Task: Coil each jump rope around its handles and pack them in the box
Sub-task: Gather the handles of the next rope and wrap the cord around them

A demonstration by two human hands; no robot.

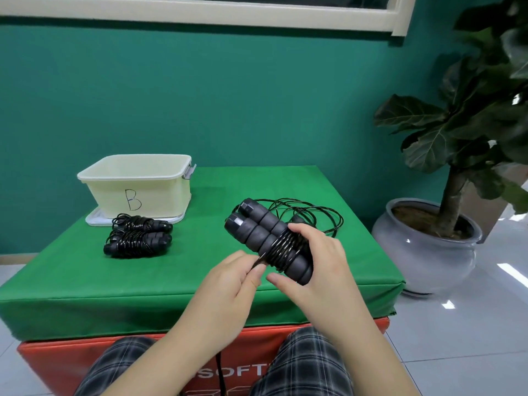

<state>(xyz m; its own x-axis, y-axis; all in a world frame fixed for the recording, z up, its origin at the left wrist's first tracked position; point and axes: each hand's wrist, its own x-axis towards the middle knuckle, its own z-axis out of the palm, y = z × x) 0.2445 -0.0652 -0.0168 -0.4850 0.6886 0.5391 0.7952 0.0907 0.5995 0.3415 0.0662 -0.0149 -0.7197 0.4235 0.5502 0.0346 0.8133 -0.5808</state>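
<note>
My right hand (317, 261) clasps the paired handles (265, 238); my left hand (234, 278) pinches the cord (261, 260) just beside (bare green mat (85, 281) leftward).

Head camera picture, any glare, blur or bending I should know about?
Head view: bright glare patches on the floor tiles at right; the window frame bows from wide-angle distortion; the plant looks dark; both hands and the rope are sharp enough.

Both bare forearms reach forward over the lap, hands close together. The right hand (317, 261) is cupped, fingers curled over and thumb stretched beneath, while the left hand (233, 277) pinches thumb against fingertips.
</note>
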